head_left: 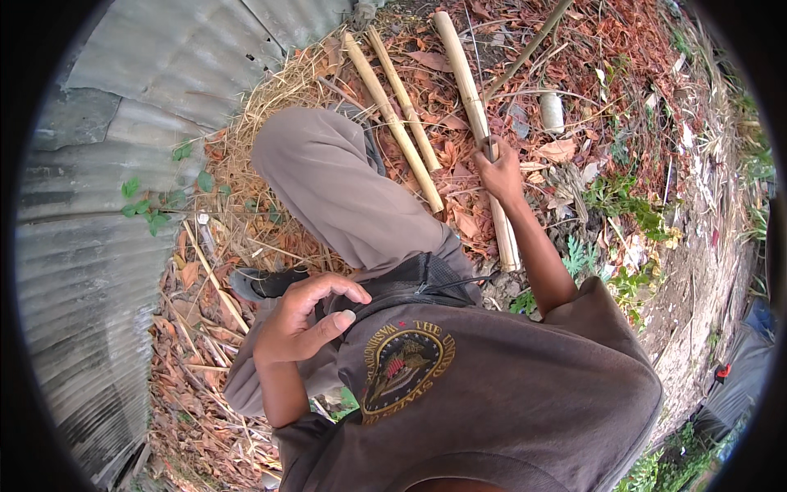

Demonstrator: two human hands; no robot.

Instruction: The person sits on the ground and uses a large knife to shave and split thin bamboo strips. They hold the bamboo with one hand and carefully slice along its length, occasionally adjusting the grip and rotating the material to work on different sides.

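While the right grip point(497, 168) holds bamboo point(461, 74), dry leaves point(602, 53) surround it.

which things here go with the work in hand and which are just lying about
Probably the work:
- long pale pole, right hand on it
- two shorter poles beside it

Apparently just lying about:
- pale cylinder
- dry leaves
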